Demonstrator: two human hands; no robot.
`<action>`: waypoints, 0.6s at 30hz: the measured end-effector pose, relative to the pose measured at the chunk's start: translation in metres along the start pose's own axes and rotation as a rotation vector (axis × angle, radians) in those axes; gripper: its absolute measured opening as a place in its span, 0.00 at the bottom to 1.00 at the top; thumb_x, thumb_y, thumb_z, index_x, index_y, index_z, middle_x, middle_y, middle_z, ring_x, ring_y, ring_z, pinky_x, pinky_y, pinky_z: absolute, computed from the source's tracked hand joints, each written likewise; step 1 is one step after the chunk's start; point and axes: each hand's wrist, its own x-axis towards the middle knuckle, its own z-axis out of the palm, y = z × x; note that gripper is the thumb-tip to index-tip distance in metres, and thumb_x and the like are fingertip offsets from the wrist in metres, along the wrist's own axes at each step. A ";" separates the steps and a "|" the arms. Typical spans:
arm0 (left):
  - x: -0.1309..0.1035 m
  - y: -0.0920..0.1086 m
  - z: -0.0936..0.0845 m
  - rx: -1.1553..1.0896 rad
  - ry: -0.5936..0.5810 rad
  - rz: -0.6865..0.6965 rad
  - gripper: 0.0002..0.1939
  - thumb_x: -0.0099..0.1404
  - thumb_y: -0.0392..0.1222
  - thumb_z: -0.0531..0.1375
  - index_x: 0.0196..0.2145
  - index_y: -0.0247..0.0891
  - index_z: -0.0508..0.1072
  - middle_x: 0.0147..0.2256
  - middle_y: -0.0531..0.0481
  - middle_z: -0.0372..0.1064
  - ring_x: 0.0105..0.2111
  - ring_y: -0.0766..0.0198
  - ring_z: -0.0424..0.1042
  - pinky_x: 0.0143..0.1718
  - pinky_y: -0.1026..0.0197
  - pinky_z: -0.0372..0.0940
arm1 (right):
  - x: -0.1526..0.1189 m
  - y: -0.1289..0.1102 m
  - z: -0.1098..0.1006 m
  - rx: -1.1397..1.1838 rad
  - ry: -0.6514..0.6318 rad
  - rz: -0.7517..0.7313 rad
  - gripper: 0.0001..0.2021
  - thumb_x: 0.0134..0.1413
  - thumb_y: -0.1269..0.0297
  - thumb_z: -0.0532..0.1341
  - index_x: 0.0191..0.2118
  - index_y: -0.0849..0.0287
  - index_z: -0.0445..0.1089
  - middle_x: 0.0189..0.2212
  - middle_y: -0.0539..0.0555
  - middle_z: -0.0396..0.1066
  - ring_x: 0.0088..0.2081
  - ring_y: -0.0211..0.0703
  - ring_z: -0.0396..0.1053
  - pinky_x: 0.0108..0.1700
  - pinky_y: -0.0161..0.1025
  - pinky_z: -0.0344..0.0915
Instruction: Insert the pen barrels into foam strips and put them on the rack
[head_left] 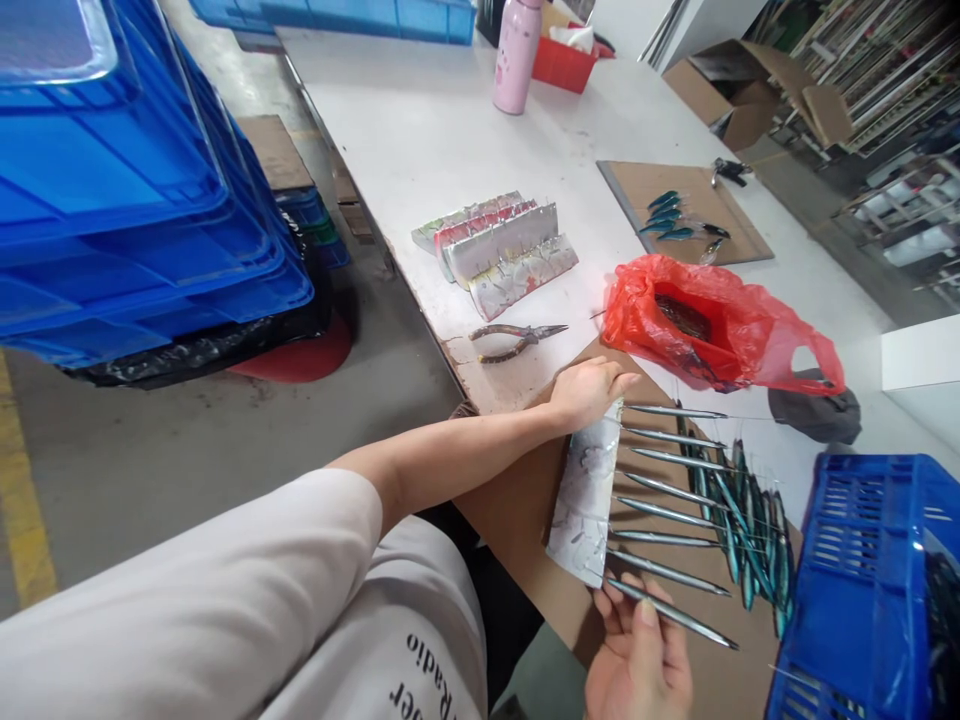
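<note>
My left hand is closed on the upper end of a foil-like, paint-spattered holder strip. Several slim silver fishing lures stick out of its right side in a row. At the lower end, my right hand pinches the last silver lure between thumb and fingers. Whether that lure's tip is seated in the strip I cannot tell. Just right of the row, blue-green lures lie in a pile on brown cardboard.
Pliers and more spattered strips lie on the white table. A red plastic bag sits beyond the hands. A blue crate stands at right, stacked blue bins at left. Small lures rest on a board.
</note>
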 end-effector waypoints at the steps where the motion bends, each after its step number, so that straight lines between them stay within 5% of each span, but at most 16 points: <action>1: 0.000 0.000 0.000 0.005 -0.001 -0.004 0.24 0.66 0.55 0.41 0.30 0.38 0.69 0.31 0.50 0.65 0.33 0.64 0.65 0.35 0.63 0.58 | -0.002 0.000 0.001 -0.016 0.010 -0.036 0.13 0.44 0.62 0.63 0.39 0.58 0.67 0.29 0.50 0.72 0.29 0.38 0.70 0.31 0.36 0.68; 18: -0.001 0.002 -0.001 -0.013 0.019 0.002 0.23 0.66 0.54 0.41 0.28 0.38 0.68 0.28 0.52 0.64 0.33 0.65 0.65 0.37 0.64 0.58 | -0.013 0.010 0.010 0.046 0.038 -0.102 0.11 0.47 0.63 0.61 0.39 0.58 0.67 0.31 0.49 0.72 0.35 0.39 0.71 0.35 0.33 0.68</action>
